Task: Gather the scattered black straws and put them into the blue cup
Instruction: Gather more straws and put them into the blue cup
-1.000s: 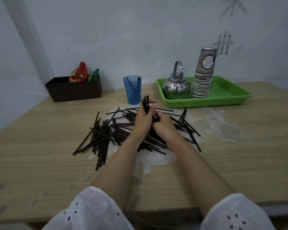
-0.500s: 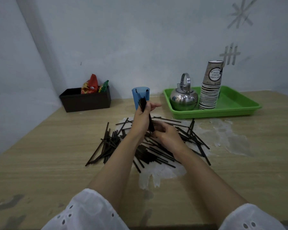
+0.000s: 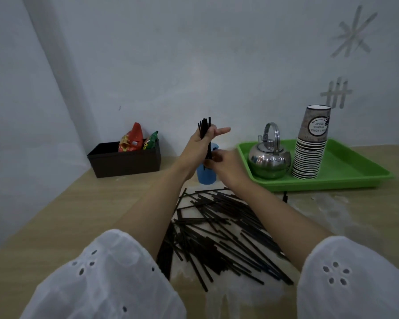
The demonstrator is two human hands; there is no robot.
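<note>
I'm holding a thin bundle (image 3: 204,132) of black straws upright in my left hand (image 3: 198,146), lower ends at the mouth of the blue cup (image 3: 206,177). The loose straws (image 3: 219,233) are lying criss-crossed on the bench (image 3: 78,215).

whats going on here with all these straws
A person is clearing up. Their left hand grips a bundle of black straws upright above the blue cup. The right hand is at the bundle's lower end by the cup's rim; whether it grips them is too blurred to tell. A large pile of straws lies scattered on the table in front of the cup.
</note>
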